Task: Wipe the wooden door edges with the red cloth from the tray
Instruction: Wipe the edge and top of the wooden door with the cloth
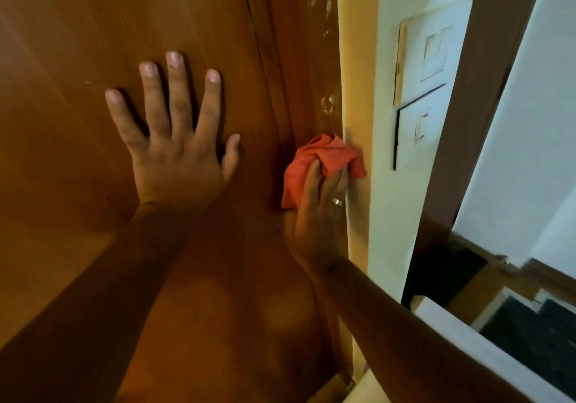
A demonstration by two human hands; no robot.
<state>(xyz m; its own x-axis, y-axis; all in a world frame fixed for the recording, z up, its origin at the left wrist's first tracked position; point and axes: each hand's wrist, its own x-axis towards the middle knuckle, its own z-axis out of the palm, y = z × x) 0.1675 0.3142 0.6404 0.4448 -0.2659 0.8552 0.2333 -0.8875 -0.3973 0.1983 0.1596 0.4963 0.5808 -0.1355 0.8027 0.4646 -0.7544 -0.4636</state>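
Note:
The wooden door (78, 44) fills the left and middle of the view, brown and glossy. My left hand (174, 141) lies flat on its panel with the fingers spread. My right hand (318, 215) presses the bunched red cloth (324, 159) against the door's right edge strip (311, 60), where it meets the yellow frame (355, 91). Pale scuffs mark the edge strip above the cloth. A ring shows on one finger of that hand. No tray is in view.
Right of the frame is a white wall with a switch plate (424, 91). A second brown door frame (486, 91) runs diagonally beyond it. A white ledge (486, 346) and a dark opening sit at the lower right.

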